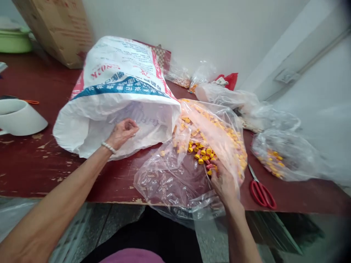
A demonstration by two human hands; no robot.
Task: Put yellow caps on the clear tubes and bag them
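Pick the small yellow-and-pink cylindrical pieces [203,152] lightly; right hand [225,182] and left hand [121,134] are curled, any grasp indeterminable.

The desk [24,160] is dark red, flecked with pale tan (mostly towards its front edge). The sack [123,62] is white, printed in red and blue. The pieces [203,152] near the front edge are yellow and pinkish red. Scissors [261,193] by the right corner have red handles; the cup [23,118] is white, the basin [15,41] light green.
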